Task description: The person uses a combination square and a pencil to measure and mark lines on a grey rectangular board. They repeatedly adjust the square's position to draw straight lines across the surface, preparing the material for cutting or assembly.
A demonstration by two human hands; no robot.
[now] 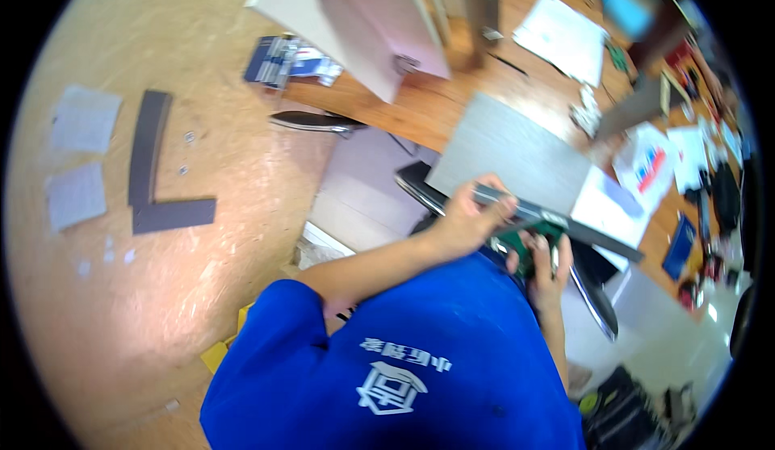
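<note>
Close in front of my blue shirt, my left hand (476, 217) is closed round the near-left end of a long dark grey strip (601, 238). The strip slants away to the right over the table edge. My right hand (546, 268) has its fingers curled round a green tool (552, 229), held against the underside of the strip. Fingers and strip hide much of the tool, so its exact kind does not show. Just beyond both hands, a flat grey panel (513, 147) lies on the wooden table (387, 119) and overhangs its edge.
Pale cabinet panels with hinges (347, 30) stand at the table's far left. Papers (561, 38), a plastic bag (642, 167) and small tools lie to the right. Chair armrests (593, 301) flank me. Two dark boards (149, 151) lie on the floor at left; a black bag (626, 414) sits lower right.
</note>
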